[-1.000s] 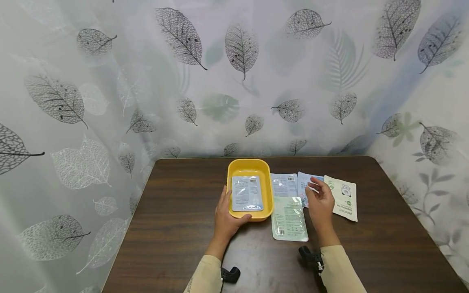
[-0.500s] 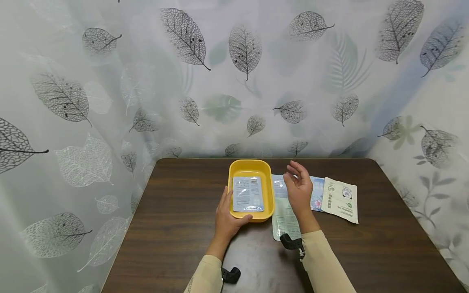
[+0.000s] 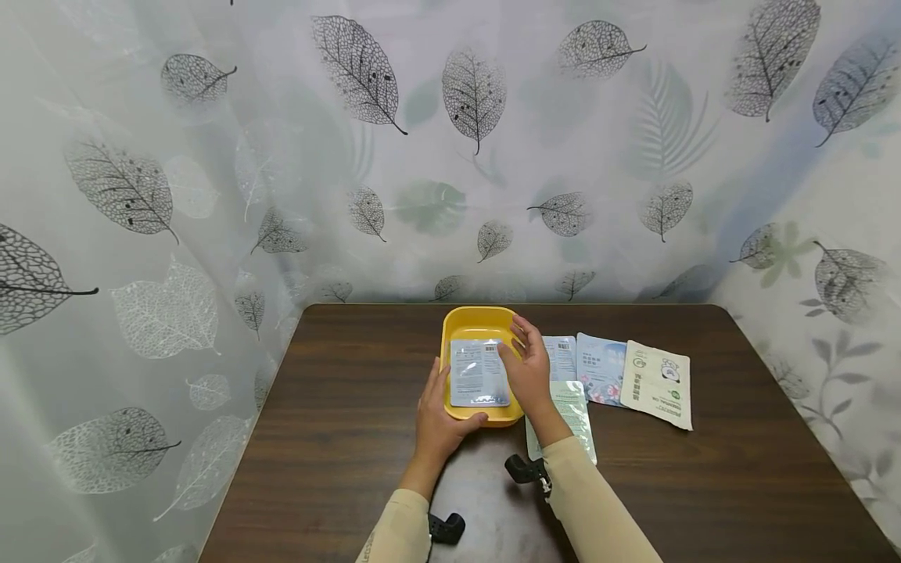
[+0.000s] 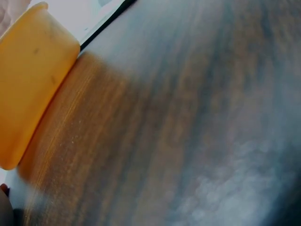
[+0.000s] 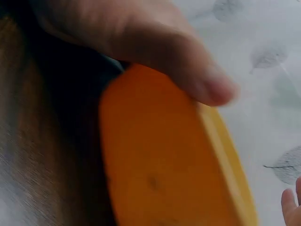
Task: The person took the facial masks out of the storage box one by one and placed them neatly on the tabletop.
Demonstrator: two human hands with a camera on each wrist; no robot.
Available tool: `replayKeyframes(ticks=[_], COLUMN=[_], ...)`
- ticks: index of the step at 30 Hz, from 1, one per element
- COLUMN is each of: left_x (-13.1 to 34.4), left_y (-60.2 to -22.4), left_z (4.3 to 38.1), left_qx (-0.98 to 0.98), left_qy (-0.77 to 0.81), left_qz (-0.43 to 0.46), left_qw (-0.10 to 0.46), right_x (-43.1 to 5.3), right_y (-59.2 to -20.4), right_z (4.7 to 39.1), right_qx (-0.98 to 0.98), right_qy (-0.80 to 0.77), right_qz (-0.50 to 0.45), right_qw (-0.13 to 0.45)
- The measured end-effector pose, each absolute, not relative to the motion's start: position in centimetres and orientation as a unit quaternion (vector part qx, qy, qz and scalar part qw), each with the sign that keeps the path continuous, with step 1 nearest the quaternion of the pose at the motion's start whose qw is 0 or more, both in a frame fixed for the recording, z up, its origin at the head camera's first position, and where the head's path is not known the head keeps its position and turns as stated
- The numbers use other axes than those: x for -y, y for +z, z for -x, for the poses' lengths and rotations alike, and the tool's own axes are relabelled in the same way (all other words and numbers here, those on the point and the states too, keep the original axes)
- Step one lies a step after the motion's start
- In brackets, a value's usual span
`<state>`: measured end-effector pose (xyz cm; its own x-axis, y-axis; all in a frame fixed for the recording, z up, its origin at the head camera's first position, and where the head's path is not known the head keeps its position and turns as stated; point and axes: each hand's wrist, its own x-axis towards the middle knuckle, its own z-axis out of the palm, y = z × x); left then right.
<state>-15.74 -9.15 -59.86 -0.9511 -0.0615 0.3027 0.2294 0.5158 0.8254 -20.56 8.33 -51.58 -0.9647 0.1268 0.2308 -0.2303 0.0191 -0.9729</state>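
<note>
A yellow plastic tray (image 3: pixel 482 319) stands on the table with a light-blue sheet mask packet (image 3: pixel 479 375) lying in it. My left hand (image 3: pixel 439 418) holds the tray's near left corner, fingers along the left wall and thumb at the front rim. My right hand (image 3: pixel 529 371) is over the tray's right rim, fingers loosely bent, with no packet in it. In the right wrist view, the thumb (image 5: pixel 207 87) crosses in front of the tray (image 5: pixel 160 155); whether it touches the rim I cannot tell. The left wrist view shows the tray's outer wall (image 4: pixel 35 70).
Right of the tray lie a pale-blue packet (image 3: pixel 563 358), a green packet (image 3: pixel 572 410) partly under my right forearm, a blue flowered packet (image 3: pixel 601 367) and a cream packet (image 3: pixel 656 383) with a panda. The brown table (image 3: pixel 352 391) meets a leaf-print curtain (image 3: pixel 394 258) behind.
My right hand has moved left from above the blue flowered packet to the tray's right rim, uncovering that packet. The left hand stays on the tray.
</note>
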Motion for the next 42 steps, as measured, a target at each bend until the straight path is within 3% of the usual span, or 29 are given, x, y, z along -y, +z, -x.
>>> replayKeyframes(ticks=[23,29,38,42], left_x=[8.9,8.9,9.0,9.1], left_y=[-60.2,-60.4,-60.5,-60.6], left_z=[16.0,16.1,16.1,16.1], left_qx=[0.857,0.859,0.862,0.86], left_qy=[-0.486,-0.483,-0.479,-0.478], left_qz=[0.058,0.056,0.055,0.056], left_qw=[0.16,0.16,0.157,0.167], right_x=[-6.5,-6.4,-6.6,-6.6], right_y=[-54.1,-54.1,-54.2,-54.1], right_z=[22.0,21.8,21.5,21.2], right_qx=[0.793,0.771,0.71,0.701], right_qy=[0.593,0.625,0.702,0.712], right_qz=[0.113,0.106,0.05,0.015], right_qw=[-0.079,-0.061,0.029,0.034])
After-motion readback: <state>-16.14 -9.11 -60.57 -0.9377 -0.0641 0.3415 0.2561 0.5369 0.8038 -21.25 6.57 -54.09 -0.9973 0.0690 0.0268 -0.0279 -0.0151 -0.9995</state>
